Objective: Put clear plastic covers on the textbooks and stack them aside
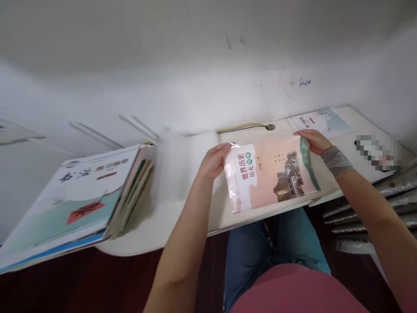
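Peach-pink under clear plastic, the booklet [267, 180] is over the counter [177, 174], spanning between both grips: left fingers [224, 149] pinch its upper-left corner, right fingers [303, 132] its upper-right, just in front of a white-and-green book [335, 119].

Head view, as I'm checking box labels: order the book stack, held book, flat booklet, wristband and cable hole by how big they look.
Largest to smallest:
1. Book stack
2. Held book
3. Flat booklet
4. Wristband
5. Cable hole
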`<state>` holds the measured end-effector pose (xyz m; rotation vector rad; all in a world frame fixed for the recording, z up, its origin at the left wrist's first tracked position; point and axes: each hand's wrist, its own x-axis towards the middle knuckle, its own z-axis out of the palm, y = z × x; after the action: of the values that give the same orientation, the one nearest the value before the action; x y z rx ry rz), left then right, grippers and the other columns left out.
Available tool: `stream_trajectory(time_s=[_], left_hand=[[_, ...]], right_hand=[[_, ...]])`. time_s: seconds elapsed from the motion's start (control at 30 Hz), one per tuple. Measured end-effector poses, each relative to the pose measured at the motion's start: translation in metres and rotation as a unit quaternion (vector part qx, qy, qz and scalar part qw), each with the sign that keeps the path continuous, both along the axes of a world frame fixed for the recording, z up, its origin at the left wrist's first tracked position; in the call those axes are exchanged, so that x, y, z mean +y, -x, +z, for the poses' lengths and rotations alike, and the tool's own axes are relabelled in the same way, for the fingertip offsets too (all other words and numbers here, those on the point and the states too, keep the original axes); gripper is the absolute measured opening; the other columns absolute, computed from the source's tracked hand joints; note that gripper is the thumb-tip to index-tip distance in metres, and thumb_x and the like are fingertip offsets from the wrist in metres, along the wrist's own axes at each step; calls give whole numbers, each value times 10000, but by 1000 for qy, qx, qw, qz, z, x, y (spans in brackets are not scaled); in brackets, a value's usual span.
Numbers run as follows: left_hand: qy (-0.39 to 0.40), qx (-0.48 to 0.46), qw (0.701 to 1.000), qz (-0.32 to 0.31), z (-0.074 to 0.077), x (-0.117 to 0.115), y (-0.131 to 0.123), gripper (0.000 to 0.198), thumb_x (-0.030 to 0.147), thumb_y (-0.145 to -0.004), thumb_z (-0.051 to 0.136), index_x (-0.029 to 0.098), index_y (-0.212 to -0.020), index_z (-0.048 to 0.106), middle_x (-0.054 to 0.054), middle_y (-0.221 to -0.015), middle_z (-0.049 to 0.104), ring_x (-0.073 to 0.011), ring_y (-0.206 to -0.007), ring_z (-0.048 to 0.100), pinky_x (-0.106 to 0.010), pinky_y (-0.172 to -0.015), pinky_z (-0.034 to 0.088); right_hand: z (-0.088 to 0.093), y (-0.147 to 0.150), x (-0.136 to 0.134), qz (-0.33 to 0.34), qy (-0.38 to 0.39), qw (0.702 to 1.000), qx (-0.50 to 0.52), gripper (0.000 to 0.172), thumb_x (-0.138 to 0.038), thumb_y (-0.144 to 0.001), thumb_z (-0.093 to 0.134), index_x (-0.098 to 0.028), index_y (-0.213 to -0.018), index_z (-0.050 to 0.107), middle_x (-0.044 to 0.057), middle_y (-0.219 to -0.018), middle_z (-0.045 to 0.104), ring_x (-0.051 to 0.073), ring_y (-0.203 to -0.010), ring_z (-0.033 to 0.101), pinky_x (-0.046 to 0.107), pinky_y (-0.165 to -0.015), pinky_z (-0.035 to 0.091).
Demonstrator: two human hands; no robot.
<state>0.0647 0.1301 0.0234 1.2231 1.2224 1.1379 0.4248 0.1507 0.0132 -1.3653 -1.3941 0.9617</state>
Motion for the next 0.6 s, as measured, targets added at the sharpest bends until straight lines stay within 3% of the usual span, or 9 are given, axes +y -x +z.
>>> stream_trajectory(time_s=[0.1,0.17,0.23,0.4,0.6], left_hand=[[-46,178,982,53,-16,9,-9,371,466,-746,579,155,-894,718,-62,-904,717,-219,-858,637,-299,-740,484],[-44,328,941,74,-27,16,-14,321,384,-788,504,163,-866,723,-57,-913,725,-224,-890,638,-302,-786,464],[-32,413,907,73,-36,20,-19,294,311,-796,473,173,-864,724,-66,-941,728,-231,-908,638,-310,-810,446],[-27,491,868,71,-43,18,-26,303,277,-832,426,193,-882,713,-117,-979,718,-267,-899,631,-348,-778,431],[-39,571,816,77,-52,20,-30,339,238,-867,379,158,-903,706,-175,-958,688,-296,-926,622,-378,-786,421]], right_hand=[[-13,7,10,25,-39,997,-67,316,-436,-758,570,-167,-842,713,49,-879,722,194,-856,639,321,-762,505],[-25,11,17,6,-46,983,-178,276,-361,-777,529,-149,-808,703,53,-860,722,201,-861,634,322,-778,493],[-35,16,23,-16,-33,966,-257,243,-301,-780,506,-143,-775,691,58,-825,719,200,-834,630,321,-781,482],[-51,25,28,-44,-20,937,-345,218,-266,-809,473,-165,-767,661,81,-847,703,213,-841,607,330,-794,453],[-57,39,22,-69,-38,890,-450,259,-214,-874,393,-134,-946,628,185,-1010,647,277,-943,568,387,-820,416]])
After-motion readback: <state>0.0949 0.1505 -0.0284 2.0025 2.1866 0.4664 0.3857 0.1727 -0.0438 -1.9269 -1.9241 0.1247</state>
